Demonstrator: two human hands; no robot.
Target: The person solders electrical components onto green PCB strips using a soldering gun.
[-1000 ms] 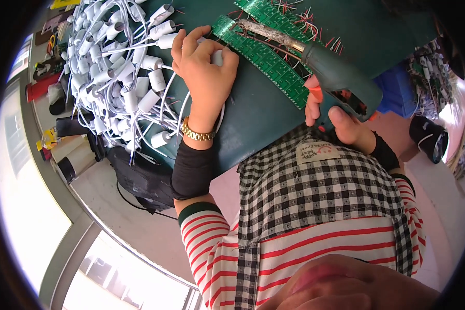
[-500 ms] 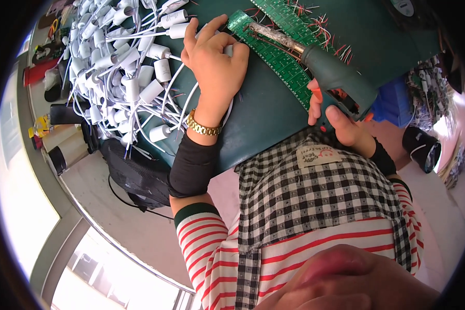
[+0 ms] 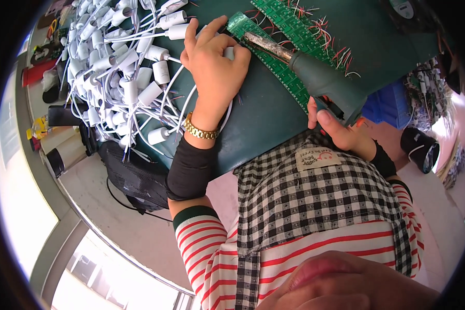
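Observation:
My right hand point(image 3: 343, 132) grips a dark green soldering gun point(image 3: 325, 77), its thumb and fingers around the handle. The gun's worn metal tip point(image 3: 266, 45) lies over the far end of a green circuit board strip point(image 3: 281, 72); whether it touches is unclear. At that end, my left hand point(image 3: 217, 67) is closed, with its fingertips by the board's edge. Part of a white lamp socket point(image 3: 228, 52) shows between thumb and forefinger, the rest hidden by the hand. Beside it lies a second green board strip point(image 3: 297, 28) with red and white wires along it.
A large heap of white lamp sockets point(image 3: 113, 72) with white cables covers the left of the dark green table mat point(image 3: 258, 124). A blue bin point(image 3: 390, 106) stands beyond the right edge. A black mesh bag point(image 3: 134, 175) sits below the left edge.
The soldering gun has shifted left, and its tip has come slightly nearer to me along the board. My left hand has barely moved.

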